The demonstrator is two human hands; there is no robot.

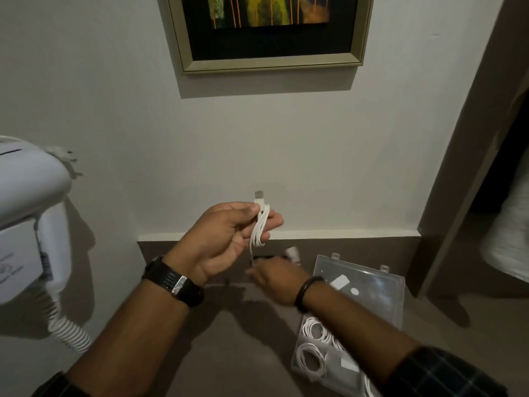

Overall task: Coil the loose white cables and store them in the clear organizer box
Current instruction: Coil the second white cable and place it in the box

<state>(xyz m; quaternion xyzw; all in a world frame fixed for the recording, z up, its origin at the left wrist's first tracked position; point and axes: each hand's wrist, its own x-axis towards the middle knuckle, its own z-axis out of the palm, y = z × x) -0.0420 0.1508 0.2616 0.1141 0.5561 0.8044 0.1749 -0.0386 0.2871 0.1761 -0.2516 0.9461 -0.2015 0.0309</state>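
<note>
My left hand (229,236) is raised in front of the wall, shut on a white cable (260,224) folded into a few long loops, its USB plug pointing up above my thumb. The cable's tail hangs down to my right hand (274,279), which is blurred and lower, fingers pinched on the cable near its other end plug (292,252). The clear organizer box (398,308) lies open on the brown surface at the lower right, lid leaning back. Inside it rest coiled white cables (313,348) and small white adapters.
A white wall-mounted hair dryer (31,219) with a spiral cord hangs at the left. A framed picture (269,32) is on the wall above. A brown ledge (229,339) carries the box. A dark door frame (469,167) rises at the right.
</note>
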